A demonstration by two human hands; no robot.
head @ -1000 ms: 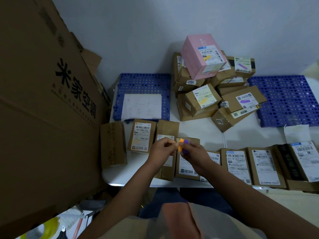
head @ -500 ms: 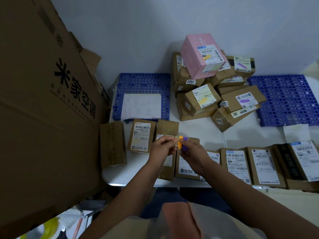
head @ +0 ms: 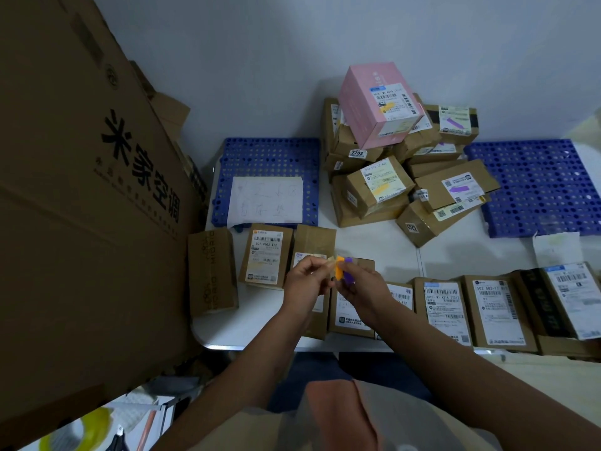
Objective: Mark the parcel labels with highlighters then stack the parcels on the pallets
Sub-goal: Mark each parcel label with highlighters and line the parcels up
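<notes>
Two hands: meet above the near row of parcels [head: 349,307].
Right hand [head: 361,288]: curled round an orange highlighter [head: 339,267] and a purple highlighter [head: 348,272].
Left hand [head: 304,281]: fingertips pinch the orange one's pale end, perhaps its cap.
Pallet [head: 270,157]: beyond the left hand.
Risk: gripping two pens together, one may slip or the wrong colour mark a label.

Left hand [head: 305,281] and right hand [head: 361,284] meet, fingers curled, pinching.

dim, bluish indoor light with soft shadows, strong wide-angle bending at the edges, and slightly soft detail throughout.
</notes>
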